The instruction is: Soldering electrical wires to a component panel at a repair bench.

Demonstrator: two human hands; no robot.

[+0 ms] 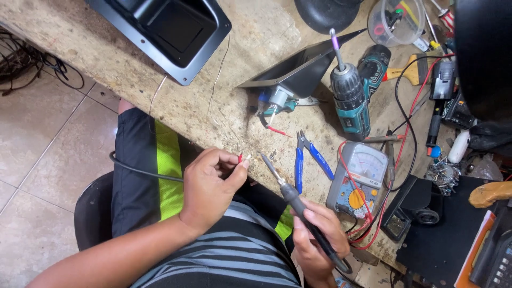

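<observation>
While the left hand (209, 188) pinches a red wire end (240, 158) at the bench's near edge, the right hand (316, 234) grips a soldering iron (290, 197), tip just right of it; soldering seems underway, needing steady tip-to-wire contact

Left hand (209, 186) pinches thumb to forefinger, pointing toward two o'clock; right hand (314, 234) is fisted, knuckles angled toward eleven o'clock.

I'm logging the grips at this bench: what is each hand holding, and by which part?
The right hand holds a soldering iron by its black handle, tip forward. The left hand pinches a thin red wire near its end, between thumb and fingertips.
</observation>
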